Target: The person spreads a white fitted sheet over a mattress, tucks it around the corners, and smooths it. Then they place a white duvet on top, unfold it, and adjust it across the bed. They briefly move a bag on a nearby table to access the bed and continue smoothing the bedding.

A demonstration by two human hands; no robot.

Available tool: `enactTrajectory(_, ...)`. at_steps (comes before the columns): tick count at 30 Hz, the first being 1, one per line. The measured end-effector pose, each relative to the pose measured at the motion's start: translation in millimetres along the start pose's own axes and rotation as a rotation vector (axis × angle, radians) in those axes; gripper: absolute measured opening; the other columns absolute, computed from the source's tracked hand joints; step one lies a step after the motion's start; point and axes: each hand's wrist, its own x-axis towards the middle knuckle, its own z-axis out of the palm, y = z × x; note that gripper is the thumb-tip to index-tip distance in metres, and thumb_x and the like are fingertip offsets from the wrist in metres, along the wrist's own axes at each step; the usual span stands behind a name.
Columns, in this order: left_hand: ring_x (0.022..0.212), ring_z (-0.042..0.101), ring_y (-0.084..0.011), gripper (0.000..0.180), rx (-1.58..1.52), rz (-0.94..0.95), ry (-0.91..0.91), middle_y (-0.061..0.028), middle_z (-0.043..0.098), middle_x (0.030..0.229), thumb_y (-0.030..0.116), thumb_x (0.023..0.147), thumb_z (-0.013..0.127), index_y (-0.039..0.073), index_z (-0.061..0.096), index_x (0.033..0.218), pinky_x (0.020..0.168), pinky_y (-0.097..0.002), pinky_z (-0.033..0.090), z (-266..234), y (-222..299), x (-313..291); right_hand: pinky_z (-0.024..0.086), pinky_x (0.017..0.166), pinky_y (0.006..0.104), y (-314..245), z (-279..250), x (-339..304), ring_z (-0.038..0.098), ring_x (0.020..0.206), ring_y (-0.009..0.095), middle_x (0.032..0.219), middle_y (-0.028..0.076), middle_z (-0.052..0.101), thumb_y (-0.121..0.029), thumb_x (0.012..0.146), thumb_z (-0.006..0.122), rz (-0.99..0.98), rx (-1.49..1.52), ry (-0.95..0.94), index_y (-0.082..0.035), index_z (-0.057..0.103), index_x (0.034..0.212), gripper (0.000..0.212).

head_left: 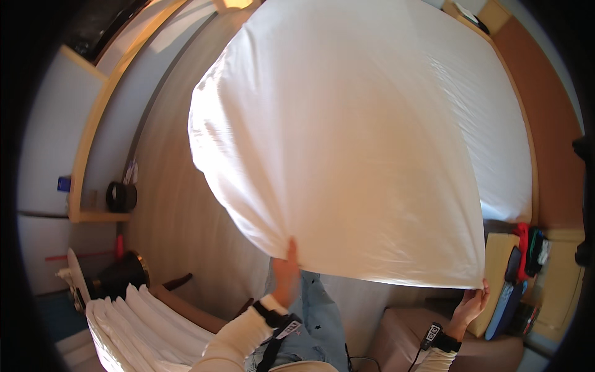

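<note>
A large white bed sheet (359,155) spreads out in front of me, its near edge lifted above the floor and its far part lying over the bed. My left hand (286,279) grips the near edge left of the middle, with one finger laid on top of the cloth and the others partly hidden. At the near right corner of the sheet, my right hand (472,305) pinches the cloth between thumb and fingers. Between the two hands the edge runs nearly straight, and folds fan out from my left hand.
Along the right stands the bed's wooden headboard (545,124), with a white-covered mattress (496,149) beside it. A wooden nightstand (558,279) and a brown padded stool (396,335) are near right. Folded white cloth (142,328) and a black bin (124,276) are near left.
</note>
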Motion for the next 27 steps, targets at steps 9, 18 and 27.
enactTrajectory(9,0.076,0.057,-0.011,0.039,-0.3,-0.184,-0.015,-0.0054,0.064,0.093,0.034,0.09,0.065,-0.003,0.062,0.104,0.062,-0.028,0.045,63,-116,61,0.05,0.083,0.0415,192,59,-63,0.058,0.089,0.023,0.091,0.009,0.059,-0.059,0.09,0.052,1.022,-0.265,-0.377,-0.006,0.055,0.1,0.053)
enactTrajectory(18,0.099,0.059,-0.0153,0.039,-0.334,-0.277,-0.283,-0.008,0.063,0.11,0.021,0.087,0.069,-0.002,0.059,0.116,0.086,-0.0275,0.044,16,-61,42,0.03,0.108,0.0413,152,271,-222,0.04,0.129,0.022,0.137,0.007,0.048,-0.049,0.095,0.046,1.243,0.458,-0.832,-0.006,0.041,0.137,0.061)
enactTrajectory(27,0.127,0.042,-0.0281,0.07,-1.255,-0.277,-0.404,-0.0068,0.043,0.142,0.061,0.094,0.037,0.011,0.035,0.142,0.106,-0.0446,0.034,2,-45,140,0.046,0.094,0.0347,82,274,-218,0.055,0.116,0.019,0.127,0.005,0.058,-0.023,0.099,0.046,1.252,0.572,-0.755,-0.01,0.052,0.127,0.031)
